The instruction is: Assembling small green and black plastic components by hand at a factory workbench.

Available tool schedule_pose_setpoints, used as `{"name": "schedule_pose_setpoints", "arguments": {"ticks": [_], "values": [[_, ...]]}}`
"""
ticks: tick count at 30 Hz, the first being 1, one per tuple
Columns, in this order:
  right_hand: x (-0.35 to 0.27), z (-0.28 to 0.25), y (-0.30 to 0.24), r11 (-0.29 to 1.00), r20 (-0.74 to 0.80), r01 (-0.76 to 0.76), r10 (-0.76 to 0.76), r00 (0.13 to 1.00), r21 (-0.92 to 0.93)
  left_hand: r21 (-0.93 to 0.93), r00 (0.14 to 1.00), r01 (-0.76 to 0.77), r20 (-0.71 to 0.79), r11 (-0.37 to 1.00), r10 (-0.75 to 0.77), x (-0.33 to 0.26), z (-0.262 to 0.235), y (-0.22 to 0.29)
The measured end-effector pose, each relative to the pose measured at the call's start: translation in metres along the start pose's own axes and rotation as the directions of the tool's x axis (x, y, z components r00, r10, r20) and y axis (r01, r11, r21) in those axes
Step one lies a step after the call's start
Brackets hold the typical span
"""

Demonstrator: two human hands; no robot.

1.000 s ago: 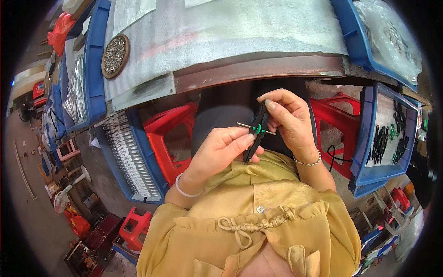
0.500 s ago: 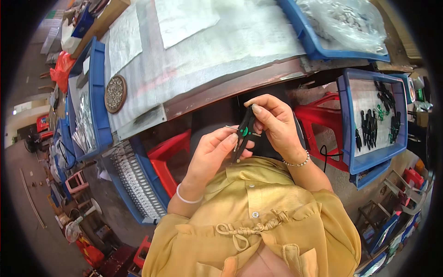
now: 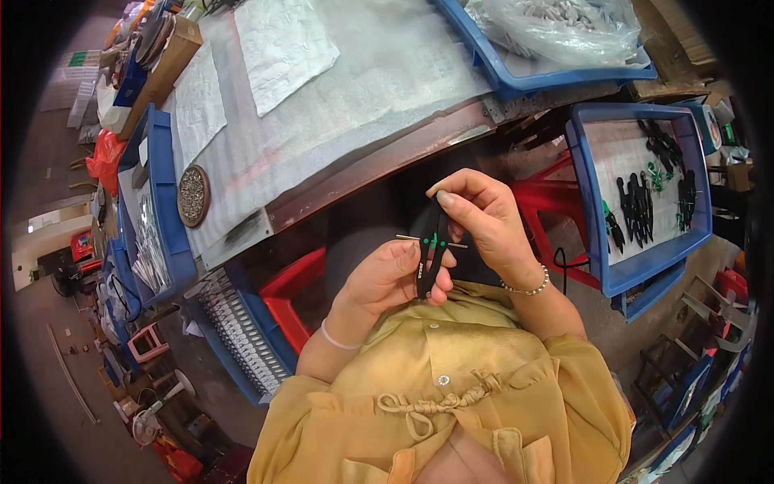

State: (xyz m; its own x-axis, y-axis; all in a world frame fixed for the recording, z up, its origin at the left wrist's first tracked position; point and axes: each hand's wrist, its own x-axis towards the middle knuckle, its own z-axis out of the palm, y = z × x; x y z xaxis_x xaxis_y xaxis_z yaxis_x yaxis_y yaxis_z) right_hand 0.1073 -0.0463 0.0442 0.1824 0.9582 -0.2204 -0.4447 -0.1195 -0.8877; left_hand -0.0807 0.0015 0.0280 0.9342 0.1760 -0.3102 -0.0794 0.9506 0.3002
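Observation:
Over my lap, both hands hold a slim black clamp-like tool (image 3: 435, 230) with green parts at its middle and a thin metal rod crossing it. My left hand (image 3: 380, 278) is closed round its lower legs, fingertips showing beyond them. At its upper end, my right hand (image 3: 485, 218) pinches the tip between thumb and fingers. Similar black tools (image 3: 637, 211) lie in rows in a blue tray (image 3: 574, 173) to the right, with small green pieces (image 3: 657, 179) among them.
A white-covered workbench (image 3: 355, 105) lies ahead, with a round dish of small metal parts (image 3: 193, 196) at its left. Blue bins stand at the left, one with metal rods (image 3: 149, 246). A plastic bag of parts (image 3: 564, 32) sits far right. Red stools (image 3: 292, 294) are under the bench.
The tool has turned in my hands, its rod now lying across nearly level and its legs straighter below. My left hand has dropped slightly. The whole view has shifted a little.

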Motion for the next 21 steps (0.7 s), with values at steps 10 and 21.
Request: {"name": "schedule_pose_setpoints", "arguments": {"ticks": [10, 21], "values": [[0.002, 0.0, 0.006, 1.0, 0.022, 0.006, -0.006, 1.0, 0.025, 0.057, 0.995, -0.059, -0.083, 0.997, 0.063, -0.003, -0.005, -0.008], [0.019, -0.02, 0.0, 0.965, 0.174, -0.031, 0.079, 0.982, -0.261, 0.635, 0.977, 0.031, -0.183, 0.772, 0.11, 0.018, 0.021, -0.018]]}}
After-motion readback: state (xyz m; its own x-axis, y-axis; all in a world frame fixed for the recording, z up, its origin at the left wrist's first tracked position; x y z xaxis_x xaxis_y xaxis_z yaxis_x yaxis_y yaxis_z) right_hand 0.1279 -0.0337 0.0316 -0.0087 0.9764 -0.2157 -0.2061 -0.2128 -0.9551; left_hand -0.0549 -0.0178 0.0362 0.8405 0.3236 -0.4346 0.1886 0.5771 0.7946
